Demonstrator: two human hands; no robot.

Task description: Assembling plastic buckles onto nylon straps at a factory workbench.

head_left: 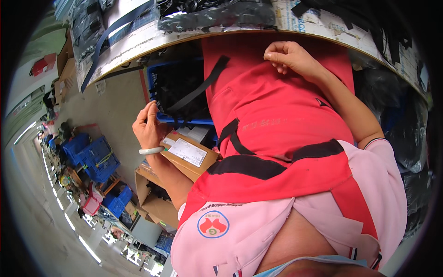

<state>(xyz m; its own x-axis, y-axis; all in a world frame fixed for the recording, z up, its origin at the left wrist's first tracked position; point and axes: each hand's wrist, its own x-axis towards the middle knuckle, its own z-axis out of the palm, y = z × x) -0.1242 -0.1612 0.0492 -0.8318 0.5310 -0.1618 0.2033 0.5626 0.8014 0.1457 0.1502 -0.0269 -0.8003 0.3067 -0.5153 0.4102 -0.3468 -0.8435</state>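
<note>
Black strap (pixel 197 93) slants over the blue crate (pixel 203 122), probably kept close for reach, while at its near-left corner our left hand (pixel 148 127) pinches its grip together, perhaps empty, and right of it our right hand (pixel 294 57) curls, whether closed we cannot tell.

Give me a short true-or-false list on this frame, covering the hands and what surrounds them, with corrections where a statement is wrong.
1. The left hand has a pale bangle at its wrist. True.
2. The right hand grips the edge of the tabletop. False: it shows against the red apron, apart from that edge.
3. In this view, a black strap crosses the blue basket. True.
4. The cardboard box with the white label sits on the tabletop. False: it shows beside the left forearm, away from the tabletop.
5. The apron is green. False: it is red.
</note>
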